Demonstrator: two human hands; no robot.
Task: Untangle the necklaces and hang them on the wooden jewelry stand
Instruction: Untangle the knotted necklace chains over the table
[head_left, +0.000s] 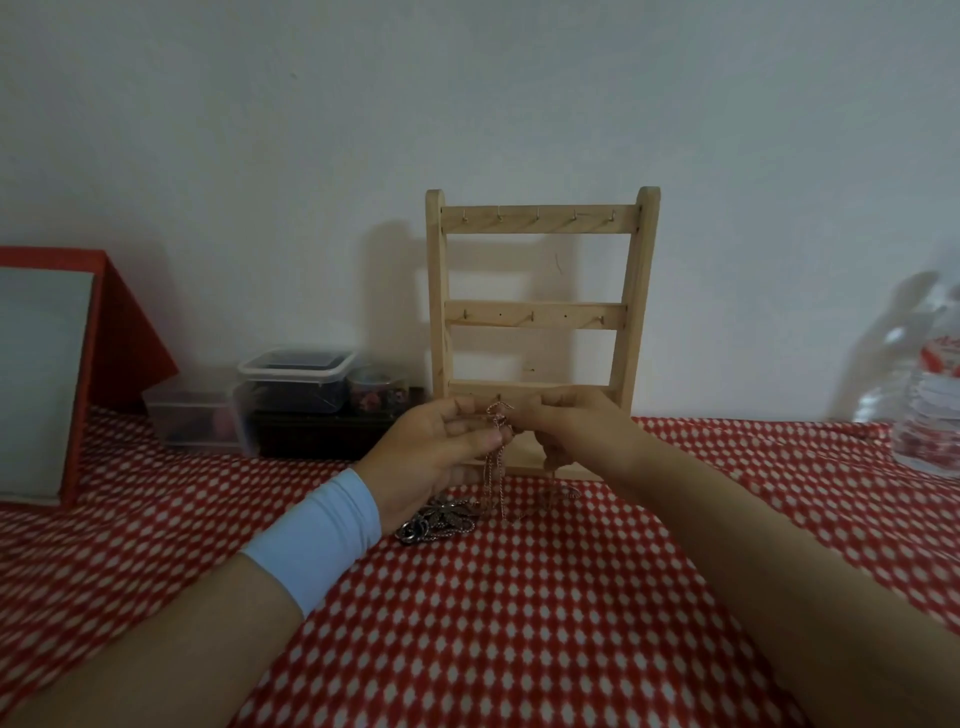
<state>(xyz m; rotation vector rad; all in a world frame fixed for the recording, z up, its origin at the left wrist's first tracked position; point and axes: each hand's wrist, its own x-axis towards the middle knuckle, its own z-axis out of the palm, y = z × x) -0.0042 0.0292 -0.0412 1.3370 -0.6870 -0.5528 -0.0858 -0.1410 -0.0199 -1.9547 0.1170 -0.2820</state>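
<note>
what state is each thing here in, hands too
light wooden jewelry stand: upright, visible hooks bare
thin rose-coloured chain necklace: tangled, hanging from both hands
dark metal necklace heap: tangled, lying on the red spotted cloth
left hand: pinches the chain
right hand: pinches the chain
clear plastic lidded box: lid on
clear plastic water bottle: upright

Two hands in shot. Just behind the left hand (431, 447), a pale blue band (317, 540) wraps the wrist, smooth plain fabric, snug like a cuff. Past it, the left forearm (182, 639) is bare. Behind the right hand (576, 431), the right forearm (753, 561) is bare all the way to the frame's edge.
</note>
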